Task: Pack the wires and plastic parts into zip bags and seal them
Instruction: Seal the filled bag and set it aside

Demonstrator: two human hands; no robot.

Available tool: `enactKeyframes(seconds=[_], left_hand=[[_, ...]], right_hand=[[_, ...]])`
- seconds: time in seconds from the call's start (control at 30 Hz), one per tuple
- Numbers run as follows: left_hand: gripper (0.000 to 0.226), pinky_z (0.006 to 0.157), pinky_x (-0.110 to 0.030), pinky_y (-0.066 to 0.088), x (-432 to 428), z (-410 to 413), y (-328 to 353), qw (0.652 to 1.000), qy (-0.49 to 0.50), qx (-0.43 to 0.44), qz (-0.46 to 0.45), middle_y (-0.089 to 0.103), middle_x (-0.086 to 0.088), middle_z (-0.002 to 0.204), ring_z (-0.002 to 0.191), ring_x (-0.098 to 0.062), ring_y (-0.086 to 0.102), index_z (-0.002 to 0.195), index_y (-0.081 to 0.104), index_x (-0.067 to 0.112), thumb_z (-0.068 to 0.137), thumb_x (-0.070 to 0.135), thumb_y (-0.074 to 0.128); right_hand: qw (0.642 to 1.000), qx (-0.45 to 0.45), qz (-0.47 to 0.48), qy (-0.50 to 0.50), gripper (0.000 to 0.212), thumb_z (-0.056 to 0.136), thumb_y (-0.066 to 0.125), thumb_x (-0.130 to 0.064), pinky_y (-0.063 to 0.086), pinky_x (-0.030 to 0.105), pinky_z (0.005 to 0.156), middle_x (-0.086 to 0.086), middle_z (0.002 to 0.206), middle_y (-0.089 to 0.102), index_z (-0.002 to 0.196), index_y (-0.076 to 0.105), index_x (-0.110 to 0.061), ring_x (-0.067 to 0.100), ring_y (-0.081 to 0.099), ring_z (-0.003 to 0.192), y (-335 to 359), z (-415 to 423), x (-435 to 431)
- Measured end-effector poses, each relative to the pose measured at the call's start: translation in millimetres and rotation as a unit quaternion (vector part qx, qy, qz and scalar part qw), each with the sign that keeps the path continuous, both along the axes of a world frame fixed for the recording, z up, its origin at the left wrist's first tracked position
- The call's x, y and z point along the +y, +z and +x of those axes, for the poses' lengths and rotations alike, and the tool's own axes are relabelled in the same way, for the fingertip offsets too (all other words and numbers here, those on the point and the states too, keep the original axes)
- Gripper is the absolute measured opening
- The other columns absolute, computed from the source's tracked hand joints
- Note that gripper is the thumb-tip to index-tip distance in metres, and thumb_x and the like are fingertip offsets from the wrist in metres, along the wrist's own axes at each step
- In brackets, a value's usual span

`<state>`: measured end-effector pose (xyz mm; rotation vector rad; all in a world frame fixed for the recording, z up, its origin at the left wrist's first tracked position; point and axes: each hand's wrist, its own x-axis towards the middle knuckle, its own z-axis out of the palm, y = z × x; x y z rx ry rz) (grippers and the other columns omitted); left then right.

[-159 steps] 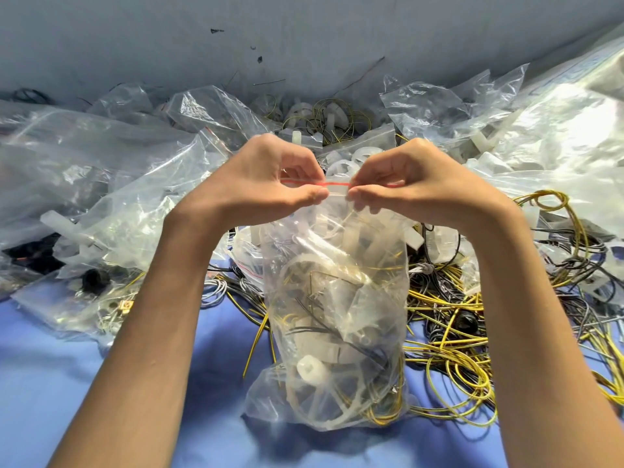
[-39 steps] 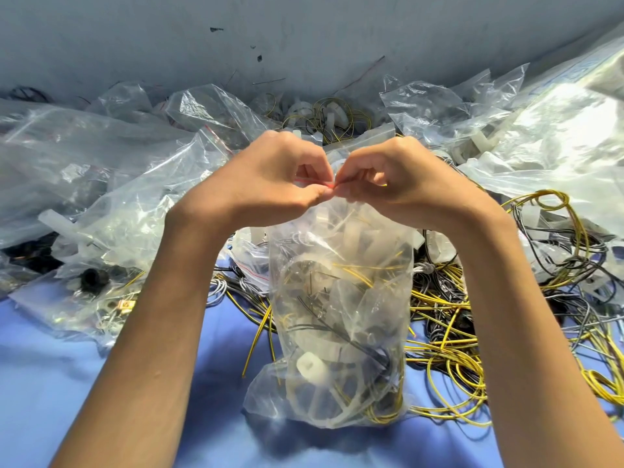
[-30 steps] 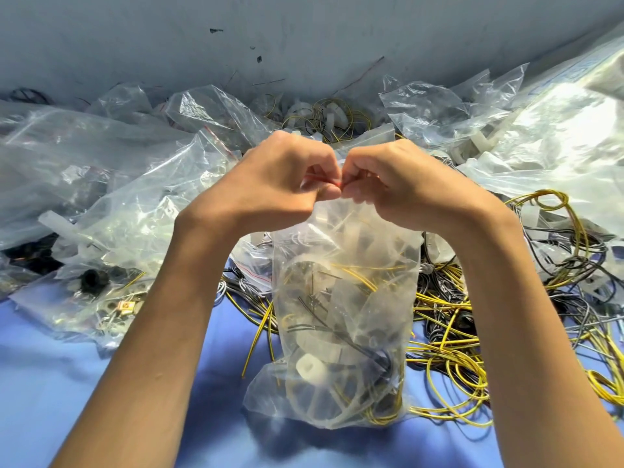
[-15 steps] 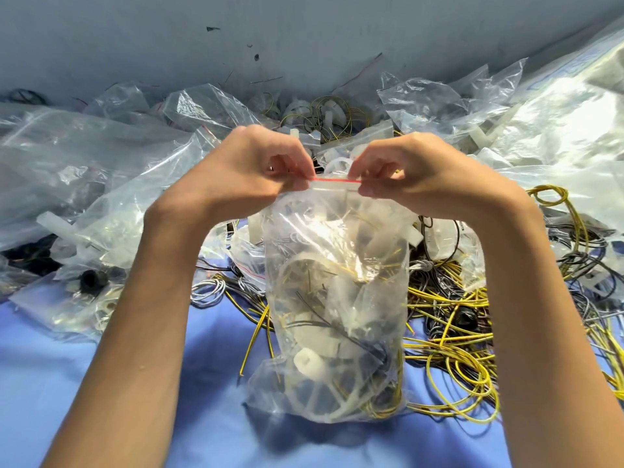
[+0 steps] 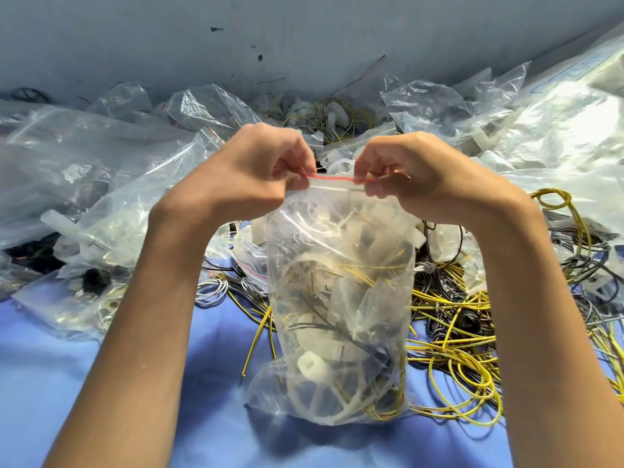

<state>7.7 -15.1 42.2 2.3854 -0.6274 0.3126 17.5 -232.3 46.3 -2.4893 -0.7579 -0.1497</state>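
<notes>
A clear zip bag [image 5: 341, 298] stands upright on the blue table cover [image 5: 50, 383], stuffed with white plastic parts and yellow and black wires. Its red zip strip [image 5: 332, 178] runs along the top between my hands. My left hand [image 5: 250, 177] pinches the strip's left end and my right hand [image 5: 412, 173] pinches its right end, a short stretch of strip showing between them. The bag's base rests on the cover.
Loose yellow and black wires [image 5: 456, 332] lie tangled right of the bag. Crumpled clear bags [image 5: 84, 170] with parts pile up on the left, more bags [image 5: 557, 130] at the back right. A grey wall [image 5: 304, 35] rises behind the pile.
One second ago my fingertips met at the middle of the strip. They have since slid apart to its ends, baring the red strip between them.
</notes>
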Motion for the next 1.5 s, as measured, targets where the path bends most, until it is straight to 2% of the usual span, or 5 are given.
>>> enactKeyframes(seconds=[0.43,0.73,1.07,1.27,1.5], left_hand=[[0.033,0.070,-0.007,0.048,6.1,-2.0,1.0,0.999,0.006,0.049,-0.007,0.066,0.011,0.076,0.066,0.008,0.061,0.081,0.061,0.029,0.077,-0.001,0.074],[0.036,0.063,-0.004,0.044,9.0,-1.7,1.5,0.998,0.025,0.051,-0.031,0.066,0.005,0.074,0.063,0.006,0.062,0.081,0.055,0.025,0.076,-0.006,0.072],[0.033,0.069,-0.011,0.049,18.4,1.7,0.3,0.996,0.063,0.044,0.036,0.067,0.009,0.078,0.072,0.001,0.062,0.076,0.059,0.034,0.076,0.005,0.076],[0.038,0.061,-0.003,0.045,19.3,1.1,-1.5,0.996,0.073,0.058,0.013,0.064,0.007,0.070,0.059,0.009,0.061,0.071,0.056,0.025,0.077,-0.011,0.067],[0.025,0.062,-0.005,0.040,22.7,2.9,-2.4,0.991,0.086,0.081,0.062,0.065,0.007,0.082,0.070,0.000,0.058,0.082,0.058,0.030,0.079,0.012,0.075]], right_hand=[[0.999,0.018,-0.035,-0.022,0.008,0.084,0.069,-0.029,0.042,0.023,0.060,-0.014,0.076,0.061,0.081,0.069,-0.036,0.003,0.056,0.072,0.9,-0.8,-17.6],[0.999,-0.011,-0.001,-0.033,0.012,0.080,0.075,-0.020,0.035,0.009,0.046,-0.009,0.066,0.061,0.074,0.070,-0.030,0.001,0.051,0.057,-0.7,0.4,-15.2],[0.998,0.045,-0.028,-0.035,0.011,0.082,0.073,-0.021,0.053,0.038,0.077,-0.005,0.082,0.069,0.081,0.071,-0.033,0.019,0.065,0.081,-0.2,3.1,-33.9],[0.998,0.006,-0.026,-0.063,0.022,0.078,0.076,-0.015,0.034,0.009,0.043,-0.011,0.064,0.059,0.070,0.068,-0.034,0.000,0.049,0.051,-1.8,3.2,-30.7],[0.999,0.004,0.016,-0.048,0.008,0.079,0.076,-0.019,0.047,0.022,0.058,-0.005,0.070,0.067,0.079,0.073,-0.026,0.006,0.059,0.061,-2.3,2.3,-30.7]])
